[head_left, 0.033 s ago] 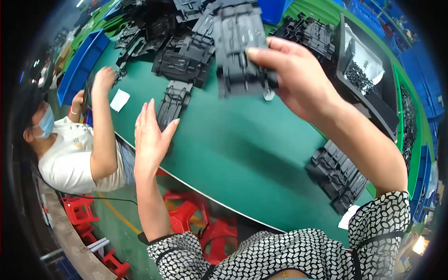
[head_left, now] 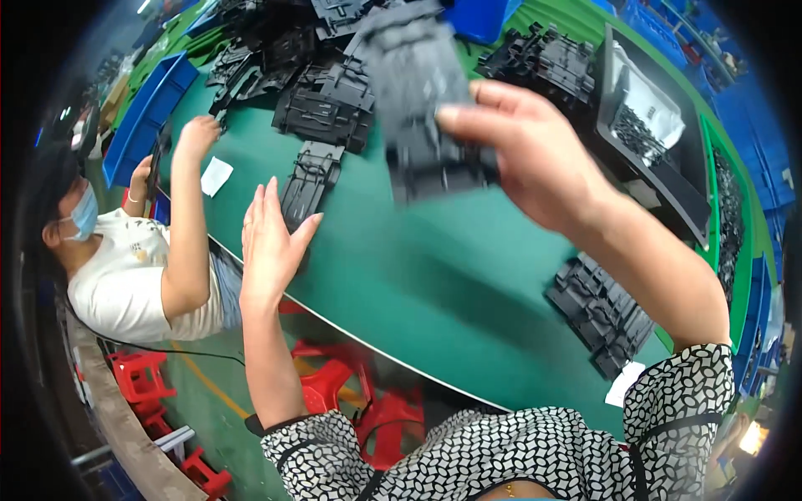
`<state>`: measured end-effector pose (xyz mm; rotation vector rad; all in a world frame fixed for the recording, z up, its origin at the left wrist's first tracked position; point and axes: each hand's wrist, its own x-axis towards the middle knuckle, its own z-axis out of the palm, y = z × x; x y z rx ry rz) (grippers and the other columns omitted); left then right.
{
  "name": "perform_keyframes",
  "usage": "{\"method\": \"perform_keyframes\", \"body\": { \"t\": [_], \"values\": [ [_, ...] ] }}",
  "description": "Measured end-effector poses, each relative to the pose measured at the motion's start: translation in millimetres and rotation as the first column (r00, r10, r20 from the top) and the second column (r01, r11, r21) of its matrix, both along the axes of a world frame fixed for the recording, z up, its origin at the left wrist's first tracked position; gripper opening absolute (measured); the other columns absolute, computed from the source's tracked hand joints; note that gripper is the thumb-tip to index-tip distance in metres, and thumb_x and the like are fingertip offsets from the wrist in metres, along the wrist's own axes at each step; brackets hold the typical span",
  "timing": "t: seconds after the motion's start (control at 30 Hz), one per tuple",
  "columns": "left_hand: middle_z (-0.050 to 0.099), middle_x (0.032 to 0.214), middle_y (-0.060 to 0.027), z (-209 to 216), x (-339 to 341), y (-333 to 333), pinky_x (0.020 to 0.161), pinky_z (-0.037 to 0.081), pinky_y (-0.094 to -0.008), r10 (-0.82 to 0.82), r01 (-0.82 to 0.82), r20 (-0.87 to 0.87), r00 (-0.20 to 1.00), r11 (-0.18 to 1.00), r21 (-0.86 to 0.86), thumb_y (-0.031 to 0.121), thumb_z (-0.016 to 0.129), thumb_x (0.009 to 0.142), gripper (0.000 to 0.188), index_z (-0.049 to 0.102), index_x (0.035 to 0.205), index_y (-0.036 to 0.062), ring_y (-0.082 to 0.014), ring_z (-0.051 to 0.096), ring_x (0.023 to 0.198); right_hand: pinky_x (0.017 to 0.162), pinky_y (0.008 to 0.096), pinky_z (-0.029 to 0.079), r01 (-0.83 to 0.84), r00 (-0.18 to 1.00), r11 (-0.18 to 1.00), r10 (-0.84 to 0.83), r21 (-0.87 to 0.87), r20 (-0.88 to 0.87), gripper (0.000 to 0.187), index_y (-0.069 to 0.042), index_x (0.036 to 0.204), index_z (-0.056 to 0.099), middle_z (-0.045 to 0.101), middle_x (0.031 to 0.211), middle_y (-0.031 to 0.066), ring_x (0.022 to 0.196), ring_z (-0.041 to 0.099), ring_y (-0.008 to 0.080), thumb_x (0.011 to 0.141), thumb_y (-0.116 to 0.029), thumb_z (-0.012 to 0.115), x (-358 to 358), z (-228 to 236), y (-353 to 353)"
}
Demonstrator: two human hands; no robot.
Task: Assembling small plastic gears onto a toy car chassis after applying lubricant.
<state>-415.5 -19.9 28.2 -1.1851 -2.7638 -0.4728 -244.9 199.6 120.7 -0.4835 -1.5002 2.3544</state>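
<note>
My right hand (head_left: pixel 522 150) grips a black moulded plastic chassis plate (head_left: pixel 422 108) by its right edge, thumb on top. The plate is held up above the table, tilted and slightly smeared by motion. My left hand (head_left: pixel 271 242) holds nothing; its fingers stretch out flat with the thumb apart. Beside its fingertips, a smaller black chassis piece (head_left: pixel 307 184) lies on the green table. A stack of similar plates (head_left: pixel 330 108) lies just beyond that piece. Near my right forearm rests another black chassis plate (head_left: pixel 601 313).
A co-worker (head_left: pixel 138 267) sits at the left, one hand at a dark part. Blue bins (head_left: pixel 146 121) stand at the back left. At the right, a black tray (head_left: pixel 668 179) holds small black parts. More chassis pieces (head_left: pixel 543 63) lie at the back. Red stools (head_left: pixel 334 380) are below the table edge.
My right hand has shifted slightly nearer, and the chassis plate has tilted and moved a little toward me. The co-worker's raised hand has moved slightly right. My left hand stays put.
</note>
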Motion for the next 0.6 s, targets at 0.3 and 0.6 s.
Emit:
{"method": "perform_keyframes", "body": {
  "t": [0.3, 0.6],
  "values": [
    [0.054, 0.117, -0.0277, -20, -23, -26, 0.091, 0.042, -0.0442, 0.026, -0.029, 0.134, 0.991, 0.999, 0.025, 0.033, 0.069, 0.075, 0.078, 0.033, 0.134, -0.0036, -0.0413, 0.053, 0.107, 0.077, 0.0245, 0.048, 0.086, 0.947, 0.986, -0.035, -0.146, 0.318, 0.024, 0.001, 0.111, 0.054, 0.062, 0.097, 0.0038, 0.085, 0.058, 0.0091, 0.090, -0.009, 0.054, 183, -27, -99],
    [0.055, 0.116, -0.0254, 6, 30, -60, 0.090, 0.042, -0.0431, 0.025, -0.038, 0.054, 0.998, 0.967, 0.253, 0.033, 0.066, 0.077, 0.074, 0.034, 0.134, 0.0007, -0.0387, 0.052, 0.107, 0.075, 0.0280, 0.042, 0.420, 0.896, 0.896, -0.384, -0.145, 0.221, 0.015, 0.000, 0.101, 0.054, 0.059, 0.092, 0.0040, 0.082, 0.051, 0.0119, 0.089, -0.009, 0.053, 124, -100, -113]
  ]
}}
